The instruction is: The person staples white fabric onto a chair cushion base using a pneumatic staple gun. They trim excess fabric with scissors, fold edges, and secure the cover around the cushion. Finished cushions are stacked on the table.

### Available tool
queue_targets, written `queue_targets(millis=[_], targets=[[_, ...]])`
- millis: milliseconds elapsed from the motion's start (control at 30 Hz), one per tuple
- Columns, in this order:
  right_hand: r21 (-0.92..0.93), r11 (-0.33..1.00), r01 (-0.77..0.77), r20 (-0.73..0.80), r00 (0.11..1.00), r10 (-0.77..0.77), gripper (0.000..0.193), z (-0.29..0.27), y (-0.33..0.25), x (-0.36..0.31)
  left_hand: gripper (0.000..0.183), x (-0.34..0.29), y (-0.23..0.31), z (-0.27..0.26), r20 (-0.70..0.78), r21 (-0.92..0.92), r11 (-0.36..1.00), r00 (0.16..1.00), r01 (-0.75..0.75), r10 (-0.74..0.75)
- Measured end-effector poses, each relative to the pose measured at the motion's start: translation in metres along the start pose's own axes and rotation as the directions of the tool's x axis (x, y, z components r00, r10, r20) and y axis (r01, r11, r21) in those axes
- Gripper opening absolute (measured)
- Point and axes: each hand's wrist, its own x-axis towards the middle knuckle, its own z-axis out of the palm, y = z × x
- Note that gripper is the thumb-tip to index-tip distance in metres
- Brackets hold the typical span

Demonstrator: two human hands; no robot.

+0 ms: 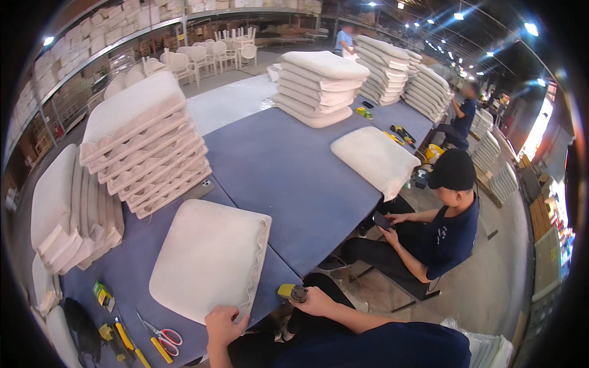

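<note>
A pale beige seat cushion (205, 257) lies on the blue-grey table in front of me, a wavy strip of loose fabric running along its right side. My left hand (226, 325) is at its near edge, fingers curled over the rim and pressed on it by the near right corner. Just past the table's edge, my right hand (317, 303) grips a yellow-green and black hand tool (291, 291). The tool points left toward the cushion but stays apart from it. Its exact kind is unclear, since my fingers cover part of it.
Scissors (161, 333), yellow-handled tools (127, 337) and a small yellow-green box (103, 295) lie at the near left. Cushion stacks (147, 141) stand at left and far back. At right a seated person (451, 227) holds a phone, beside another cushion (375, 158).
</note>
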Motion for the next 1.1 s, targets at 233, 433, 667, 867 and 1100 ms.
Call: queue_targets(millis=[233, 433, 667, 867, 1100], targets=[[-0.021, 0.999, 0.033, 0.002, 0.999, -0.033, 0.039, -0.011, -0.017, -0.003, 0.025, 0.003, -0.002, 0.001, -0.013, -0.113, 0.993, 0.999, 0.028, -0.03], [-0.047, 0.998, 0.042, -0.013, 0.999, -0.043, 0.038, -0.005, -0.006, -0.003, 0.02, -0.004, -0.013, 0.016, -0.083, -0.226, 0.971, 0.992, 0.073, -0.094], [-0.05, 0.997, 0.058, -0.059, 0.996, -0.061, 0.038, -0.002, -0.011, -0.008, 0.031, -0.003, 0.004, 0.002, -0.082, -0.123, 0.992, 0.996, 0.008, -0.018], [-0.066, 0.998, -0.01, -0.029, 1.0, 0.008, 0.046, -0.004, -0.016, -0.006, 0.04, -0.001, -0.006, 0.021, -0.127, -0.026, 1.0, 0.992, 0.002, -0.005], [-0.113, 0.992, 0.064, -0.032, 0.997, -0.068, 0.043, -0.005, -0.03, -0.018, 0.042, -0.001, 0.008, 0.005, -0.067, -0.007, 1.0, 0.998, 0.01, -0.01]])
